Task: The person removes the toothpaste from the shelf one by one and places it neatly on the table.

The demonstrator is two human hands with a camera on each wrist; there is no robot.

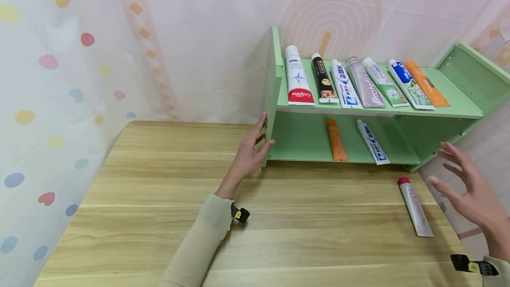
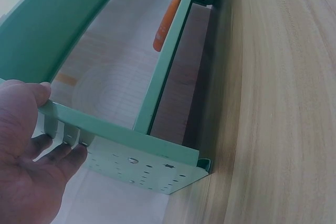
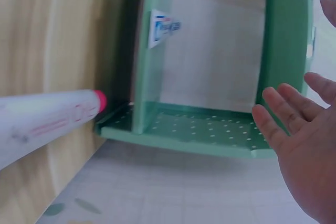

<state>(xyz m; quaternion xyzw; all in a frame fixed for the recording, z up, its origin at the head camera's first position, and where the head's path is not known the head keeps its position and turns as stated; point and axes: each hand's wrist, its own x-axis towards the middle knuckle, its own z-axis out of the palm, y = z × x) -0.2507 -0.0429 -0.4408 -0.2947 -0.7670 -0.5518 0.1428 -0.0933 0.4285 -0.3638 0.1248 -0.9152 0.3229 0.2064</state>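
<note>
While the left end panel of the green shelf (image 1: 299, 138) is gripped by the left hand (image 1: 249, 154), with the thumb laid over its front edge and the fingers bent against its outer face, the right hand (image 1: 472, 189) is held wide near the opposite end, its fingers spread and slightly bent round nothing; whether that end is touched by it cannot be told. The shelf is stood on the wooden surface (image 1: 159, 216), in front of a patterned curtain (image 1: 207, 34). On the upper tier seven tubes are laid in a row, flat ends turned to the front: from left to right, a Colgate tube (image 1: 298, 76), a black tube (image 1: 324, 79), a white-blue tube (image 1: 345, 84), a lilac tube (image 1: 365, 84), a white-green tube (image 1: 385, 83), a blue-green tube (image 1: 411, 85) and an orange tube (image 1: 428, 85), the last two set close together. On the lower tier a second orange tube (image 1: 337, 141) and a second white-blue tube (image 1: 372, 142) are placed apart, their flat ends at the front edge. Before the shelf's right end a pink-capped tube (image 1: 416, 209) is laid directly on the surface, its cap pointed towards the shelf. At each wrist a black strap (image 1: 240, 214) is worn.
</note>
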